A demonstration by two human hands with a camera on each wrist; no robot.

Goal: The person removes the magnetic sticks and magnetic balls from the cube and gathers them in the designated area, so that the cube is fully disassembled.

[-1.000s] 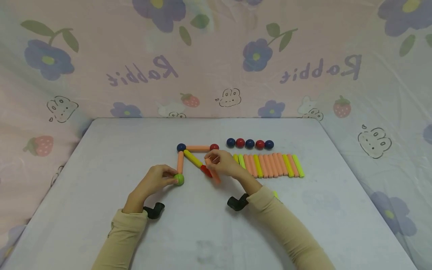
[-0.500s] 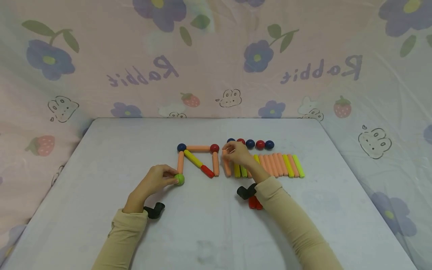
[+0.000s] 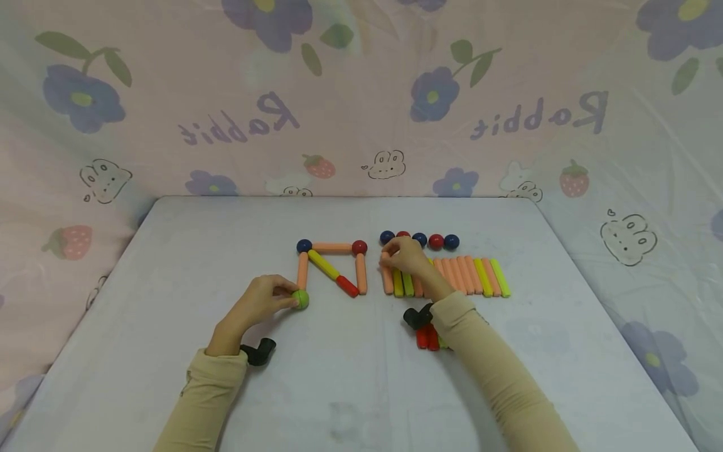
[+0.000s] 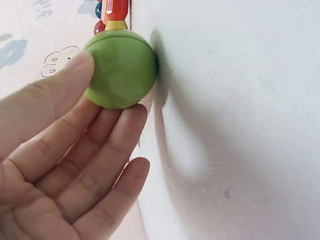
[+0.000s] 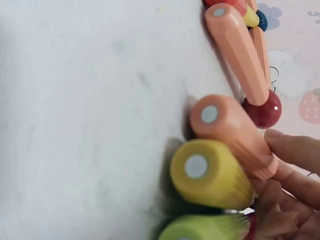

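At the centre left of the table, my left hand [image 3: 262,304] pinches a green ball [image 4: 120,70] between thumb and fingers. That ball touches the lower end of a peach stick [image 3: 302,271]. A blue ball [image 3: 304,247] sits at its upper end, joined by another peach stick [image 3: 331,248] to a red ball [image 3: 359,247]. A yellow stick [image 3: 323,264] and a red stick [image 3: 347,286] run diagonally from the blue ball. Below the red ball lies a peach stick [image 3: 361,274]. My right hand [image 3: 408,256] pinches the far end of a peach stick [image 5: 232,135] beside a yellow stick [image 5: 210,172].
A row of peach, yellow and green sticks [image 3: 463,275] extends right of my right hand. Behind it lie several blue and red balls [image 3: 435,242]. Red sticks [image 3: 427,338] show partly under the right forearm, and black wrist pieces [image 3: 258,352] sit at both wrists.
My right hand has moved right from near the red ball, bringing a peach stick against the row's left end. Another peach stick now shows below the red ball. The left hand stays on the green ball.
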